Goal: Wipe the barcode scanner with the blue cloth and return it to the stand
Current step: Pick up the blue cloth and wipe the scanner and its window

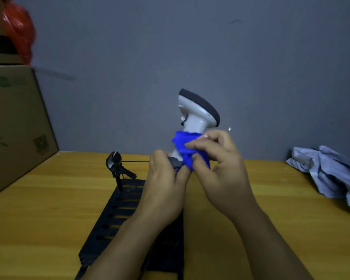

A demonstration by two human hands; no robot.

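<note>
The white barcode scanner (197, 111) with a dark head stands upright in the air above the table, head pointing up and to the right. My left hand (166, 184) grips its dark lower end. My right hand (218, 164) presses the bright blue cloth (185, 148) around the scanner's handle. The black stand (117, 168), a clip on a short post, rises from a black slotted base (119, 215) just left of my left hand, and nothing sits in it.
A wooden table (49, 219) runs to a grey wall. A large cardboard box (14, 122) stands at the left with a red plastic bag (18, 31) on top. A crumpled pale cloth (331, 172) lies at the right edge.
</note>
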